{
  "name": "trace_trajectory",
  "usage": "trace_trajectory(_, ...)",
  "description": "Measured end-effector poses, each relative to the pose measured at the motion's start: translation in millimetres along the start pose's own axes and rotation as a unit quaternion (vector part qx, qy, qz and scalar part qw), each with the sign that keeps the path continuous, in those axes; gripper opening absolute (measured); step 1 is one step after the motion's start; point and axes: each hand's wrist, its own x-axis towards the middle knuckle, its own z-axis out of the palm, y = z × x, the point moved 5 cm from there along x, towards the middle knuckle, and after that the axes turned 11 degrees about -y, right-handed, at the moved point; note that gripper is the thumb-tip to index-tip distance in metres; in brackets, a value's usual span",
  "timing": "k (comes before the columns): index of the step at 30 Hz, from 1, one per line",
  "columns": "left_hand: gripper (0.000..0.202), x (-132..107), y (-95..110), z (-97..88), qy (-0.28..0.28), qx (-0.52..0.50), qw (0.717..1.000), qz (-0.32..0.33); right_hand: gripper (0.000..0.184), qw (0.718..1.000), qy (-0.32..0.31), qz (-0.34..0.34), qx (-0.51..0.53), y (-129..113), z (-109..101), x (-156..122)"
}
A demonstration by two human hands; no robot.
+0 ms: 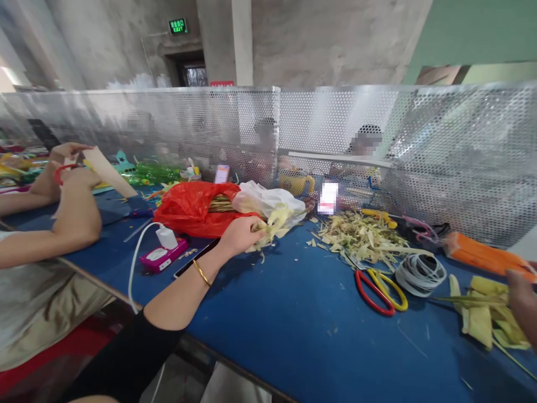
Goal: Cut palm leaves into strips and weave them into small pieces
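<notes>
My left hand (240, 234) reaches across the blue table (293, 313), its fingers closed on pale yellow leaf strips (272, 223) that spill from a white plastic bag (268, 200). A gold bangle sits on that wrist. Behind the strips lies a red plastic bag (191, 210) with more leaves inside. My right hand (522, 296) shows only at the right edge, resting against a bundle of yellow-green leaves (486, 313); its fingers are hidden.
Red and yellow scissors (380, 285), a coil of white wire (419, 273) and a heap of leaf scraps (361, 235) lie mid-table. A pink phone with a white charger (163, 254) is at left. A person on the left cuts paper (107, 170). A perforated metal screen (377, 129) runs behind.
</notes>
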Motion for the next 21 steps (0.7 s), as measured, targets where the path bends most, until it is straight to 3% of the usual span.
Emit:
trace_trajectory(2, 0.018, 2, 7, 7.4, -0.031, -0.194, 0.980, 0.013, 0.030, 0.997, -0.035, -0.056, -0.030, -48, -10, -6)
trace_trajectory(4, 0.021, 3, 16, 21.2, -0.068, -0.348, 0.935, 0.007, 0.025, 0.989, -0.072, -0.127, 0.030, -96, -15, -15)
trace_trajectory(7, 0.026, 4, 38, 47.6, -0.136, -0.460, 0.877, -0.005, 0.025, 0.947, -0.197, -0.196, 0.163, -157, -2, -31)
trace_trajectory(9, 0.029, 3, 52, 64.2, -0.172, -0.494, 0.852, -0.015, 0.027, 0.915, -0.274, -0.171, 0.244, -183, 17, -41)
trace_trajectory(15, 0.040, 3, 68, 104.7, -0.228, -0.518, 0.824, -0.019, 0.037, 0.869, -0.353, -0.018, 0.346, -210, 73, -63)
trace_trajectory(18, 0.037, 1, 61, 122.0, -0.222, -0.518, 0.825, -0.037, 0.031, 0.813, -0.441, 0.001, 0.381, -212, 89, -81)
trace_trajectory(21, 0.035, 0, 52, 131.8, -0.227, -0.482, 0.844, -0.062, 0.028, 0.800, -0.466, -0.002, 0.378, -207, 90, -92)
